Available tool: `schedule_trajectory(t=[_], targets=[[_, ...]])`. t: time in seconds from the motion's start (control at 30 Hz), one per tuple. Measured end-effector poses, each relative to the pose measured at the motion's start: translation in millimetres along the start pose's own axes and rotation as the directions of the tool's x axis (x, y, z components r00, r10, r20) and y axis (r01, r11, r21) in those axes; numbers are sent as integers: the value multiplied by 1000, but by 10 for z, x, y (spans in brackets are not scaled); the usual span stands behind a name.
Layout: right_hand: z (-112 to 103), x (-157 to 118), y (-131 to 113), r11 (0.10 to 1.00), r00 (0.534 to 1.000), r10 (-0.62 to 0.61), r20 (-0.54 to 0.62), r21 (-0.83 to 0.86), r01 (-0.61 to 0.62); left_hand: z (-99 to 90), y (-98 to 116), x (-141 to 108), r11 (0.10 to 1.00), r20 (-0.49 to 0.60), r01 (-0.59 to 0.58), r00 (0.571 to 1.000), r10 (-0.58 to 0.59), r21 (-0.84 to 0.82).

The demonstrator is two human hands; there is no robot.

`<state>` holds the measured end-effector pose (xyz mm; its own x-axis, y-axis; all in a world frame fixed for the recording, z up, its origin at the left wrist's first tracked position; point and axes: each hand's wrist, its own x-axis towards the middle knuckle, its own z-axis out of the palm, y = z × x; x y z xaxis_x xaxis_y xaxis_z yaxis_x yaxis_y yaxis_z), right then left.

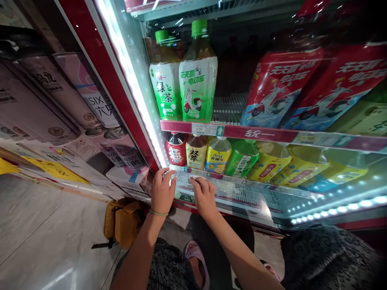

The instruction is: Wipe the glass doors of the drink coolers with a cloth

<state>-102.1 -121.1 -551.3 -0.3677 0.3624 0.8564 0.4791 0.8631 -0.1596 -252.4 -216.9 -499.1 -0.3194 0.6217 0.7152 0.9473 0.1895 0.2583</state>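
Observation:
My left hand point(163, 190), with a thin band on its wrist, is at the left end of the cooler's lower shelf. Its fingers are bent, and something glossy shows between thumb and forefinger, too bright to name. A short way right, my right hand point(205, 195) has its thumb and forefinger drawn together at the clear price strip point(217, 176); whatever they pinch is too small to make out. Just behind the strip stand a red-labelled bottle point(176, 151), a cream-labelled bottle point(196, 153), a yellow lemon drink bottle point(218, 155) and a green bottle point(242, 159).
Green tea bottles point(198, 80) and red-labelled bottles point(282, 88) fill the shelf above, behind a maroon strip point(263, 133). Stacked cans point(123, 147) stand left of the lit door frame point(121, 60). A mustard backpack point(128, 223) lies on the floor. Another person's patterned clothing point(326, 257) is at right.

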Motion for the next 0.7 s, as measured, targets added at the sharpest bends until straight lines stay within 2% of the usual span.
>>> schedule_trajectory(t=[0.07,0.2,0.33,0.4,0.53,0.6,0.7], targets=[[14,-12,-16,1000,1000,21,-10,7,-21,-17,-37,-11,999,9,29,1000,-29,-27],[91,101,-129,990,984,139,-109,39,-136,-47,-67,-37,996,29,53,998,-51,-67],[191,133,-261,1000,998,-15,55,0,15,-51,-78,-57,994,40,86,996,-83,-70],[206,107,-283,999,994,-39,100,12,38,-51,-88,-70,993,48,100,994,-97,-65],[235,134,-289,997,997,69,-31,25,-68,-84,-121,-92,991,66,99,993,-93,-90],[278,141,-288,1000,998,6,-55,3,-6,-108,-142,-91,990,56,101,994,-96,-100],[347,67,-278,986,984,-164,62,-22,166,-132,-181,-83,990,27,111,994,-109,-83]])
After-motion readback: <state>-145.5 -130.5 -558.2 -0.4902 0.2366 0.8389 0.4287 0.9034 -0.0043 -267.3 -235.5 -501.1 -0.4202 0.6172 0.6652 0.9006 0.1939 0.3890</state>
